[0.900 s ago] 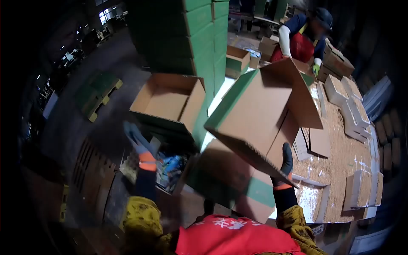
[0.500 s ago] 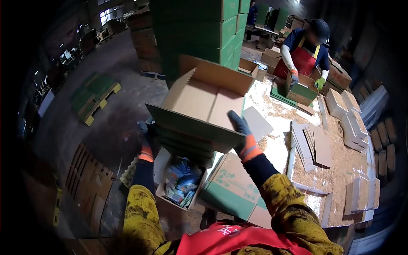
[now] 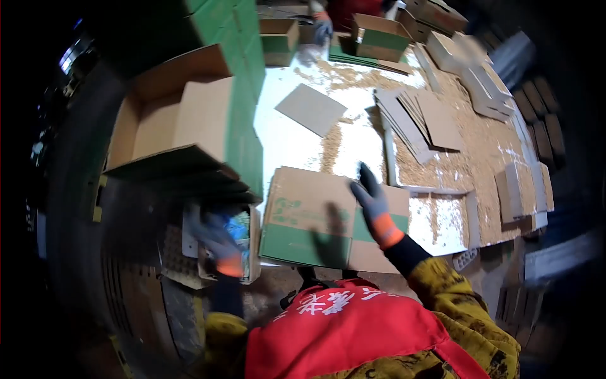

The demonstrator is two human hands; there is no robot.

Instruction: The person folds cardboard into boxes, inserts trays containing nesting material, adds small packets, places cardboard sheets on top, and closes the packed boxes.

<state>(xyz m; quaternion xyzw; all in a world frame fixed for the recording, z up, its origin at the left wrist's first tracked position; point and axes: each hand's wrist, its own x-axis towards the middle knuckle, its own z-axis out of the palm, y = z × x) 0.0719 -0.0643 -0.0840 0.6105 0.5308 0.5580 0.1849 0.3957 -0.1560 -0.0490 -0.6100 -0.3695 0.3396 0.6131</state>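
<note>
My right hand [image 3: 374, 205], in a grey glove with an orange cuff, hovers with fingers apart over a flattened brown and green carton [image 3: 303, 243] on the table edge. Its shadow falls on the cardboard. My left hand [image 3: 221, 243], gloved alike, is smeared by motion beside a small box [image 3: 254, 243] holding blue packets [image 3: 238, 225]; whether its fingers are closed cannot be seen. An open carton [image 3: 205, 120] stands at the left on dark green cardboard, against the green stack, with neither hand on it.
Grey card [image 3: 310, 109] lies on the white table, with several loose sheets [image 3: 439, 120] farther right on sawdust. White blocks [image 3: 476, 82] line the right side. Across the table, a co-worker's gloved hand [image 3: 322, 28] is near another open carton [image 3: 380, 39]. Egg trays [image 3: 183, 256] sit low left.
Both hands have let go of the open carton, which now stands at the left. My right hand moved over the flattened carton, my left down by the packet box. The view turned downward.
</note>
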